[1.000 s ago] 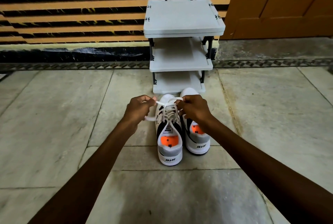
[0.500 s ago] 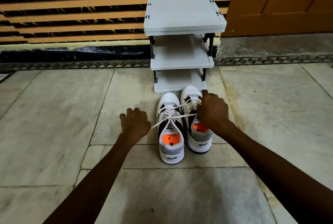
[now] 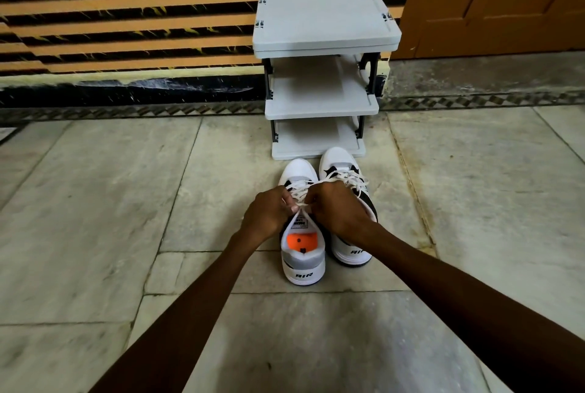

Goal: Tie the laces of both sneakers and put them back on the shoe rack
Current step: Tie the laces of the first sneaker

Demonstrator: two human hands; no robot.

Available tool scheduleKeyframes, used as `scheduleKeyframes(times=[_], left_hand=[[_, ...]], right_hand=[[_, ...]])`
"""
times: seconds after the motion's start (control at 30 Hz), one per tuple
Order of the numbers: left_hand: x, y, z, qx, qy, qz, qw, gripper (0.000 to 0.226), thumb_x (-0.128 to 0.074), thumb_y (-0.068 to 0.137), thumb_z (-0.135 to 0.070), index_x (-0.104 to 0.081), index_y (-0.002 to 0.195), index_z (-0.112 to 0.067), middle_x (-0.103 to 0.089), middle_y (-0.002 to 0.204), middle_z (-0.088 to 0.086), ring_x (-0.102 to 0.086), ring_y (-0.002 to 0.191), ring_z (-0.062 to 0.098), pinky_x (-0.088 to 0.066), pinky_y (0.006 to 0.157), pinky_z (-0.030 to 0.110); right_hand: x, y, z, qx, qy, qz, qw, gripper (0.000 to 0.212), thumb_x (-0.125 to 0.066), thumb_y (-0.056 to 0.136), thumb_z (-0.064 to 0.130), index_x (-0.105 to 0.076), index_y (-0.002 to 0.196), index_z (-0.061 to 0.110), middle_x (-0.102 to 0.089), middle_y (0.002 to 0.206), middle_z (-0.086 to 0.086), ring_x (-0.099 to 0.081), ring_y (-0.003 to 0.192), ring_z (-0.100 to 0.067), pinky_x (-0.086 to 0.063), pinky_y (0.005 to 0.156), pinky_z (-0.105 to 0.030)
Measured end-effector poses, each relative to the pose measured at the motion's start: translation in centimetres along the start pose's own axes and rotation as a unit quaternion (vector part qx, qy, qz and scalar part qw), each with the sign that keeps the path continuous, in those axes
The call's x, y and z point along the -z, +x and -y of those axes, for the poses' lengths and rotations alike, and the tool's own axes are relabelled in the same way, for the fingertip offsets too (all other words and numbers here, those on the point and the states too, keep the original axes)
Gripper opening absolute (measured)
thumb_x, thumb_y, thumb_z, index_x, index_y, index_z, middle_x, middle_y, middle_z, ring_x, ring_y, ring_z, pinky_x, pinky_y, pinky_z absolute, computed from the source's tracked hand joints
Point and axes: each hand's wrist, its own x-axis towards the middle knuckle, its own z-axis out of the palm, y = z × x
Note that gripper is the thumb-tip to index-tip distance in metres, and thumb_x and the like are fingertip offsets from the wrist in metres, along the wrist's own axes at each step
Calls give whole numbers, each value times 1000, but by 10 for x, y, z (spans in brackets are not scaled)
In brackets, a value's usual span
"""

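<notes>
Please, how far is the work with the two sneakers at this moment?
Done: nothing clearly; the right sneaker has loose-looking laces, and I cannot tell if they are tied. In hand: the left hand and right hand pinch the laces of the left sneaker. Left: both sneakers stand on the floor before the shoe rack.

1. Both forearms reach forward and converge, so the two hands meet knuckle to knuckle.
2. The left hand (image 3: pixel 269 218) is curled, back upward, thumb and fingertips pinched together at its inner edge.
3. The right hand (image 3: pixel 340 210) is likewise curled, back upward, its fingertips pinching just beside the left hand's.
</notes>
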Motion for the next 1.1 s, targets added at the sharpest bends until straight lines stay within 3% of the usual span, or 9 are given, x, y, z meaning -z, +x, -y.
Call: scheduleKeyframes(times=[0.17,0.37,0.57,0.63,0.73,0.8,0.93,1.0,1.1], left_hand=[[0,-3,-3,13,41,-26,999,2,-65,85,-20,-66,86,-19,-71,89,3,-66,92,26,-51,80,35],[-4,-7,-14,-52,310,-71,947,17,-57,89,-32,-61,99,-20,-71,101,6,-63,101,29,-39,86,35],[3,-10,-18,-16,405,-1,914,36,-42,97,-38,-59,117,-13,-62,123,10,-50,120,30,-33,100,40],[9,-8,-17,12,322,53,945,35,-41,98,-36,-62,115,-14,-61,125,10,-51,120,32,-37,99,39],[19,-4,-8,41,36,86,995,30,-46,98,-30,-69,80,-21,-70,109,12,-62,106,33,-47,86,34],[25,-5,-6,39,-110,53,992,33,-48,99,-25,-68,72,-23,-72,98,11,-66,98,28,-45,79,28],[29,-10,-12,19,-254,25,967,22,-51,98,-13,-70,99,-3,-67,87,-1,-60,68,-9,-44,65,6],[25,-9,-11,16,-313,2,949,21,-53,96,-8,-68,106,5,-67,85,-2,-60,61,-14,-43,59,2],[17,-11,-11,19,-366,-20,930,20,-58,92,-5,-68,107,5,-71,89,0,-64,67,-8,-47,62,7]], right_hand=[[2,0,-5,-23,-13,-12,1000,10,-69,74,23,-75,81,19,-74,84,-11,-69,78,-30,-53,64,-31],[-1,-2,3,-25,-89,-32,995,18,-65,79,24,-73,89,11,-72,88,-16,-69,82,-34,-53,68,-33],[5,-3,6,-31,-115,-12,993,25,-66,82,31,-73,94,11,-70,94,-18,-69,86,-36,-53,70,-35],[10,-3,1,-43,-85,10,995,25,-65,82,31,-74,90,9,-71,92,-17,-68,86,-35,-51,68,-34],[21,-3,-9,-69,46,75,994,17,-70,78,23,-77,82,8,-74,85,-14,-67,80,-25,-51,69,-35],[28,-4,-10,-85,145,85,982,13,-70,80,22,-79,78,13,-75,82,-8,-63,75,-15,-50,74,-32],[39,-6,0,-119,324,91,934,17,-60,90,12,-75,83,9,-72,85,0,-58,78,-5,-43,71,-20],[40,-5,3,-125,400,76,905,23,-55,91,4,-70,74,11,-70,85,1,-59,81,-8,-45,77,-21],[32,-5,2,-125,457,46,879,27,-57,91,4,-68,71,18,-69,79,5,-60,84,-10,-46,84,-28]])
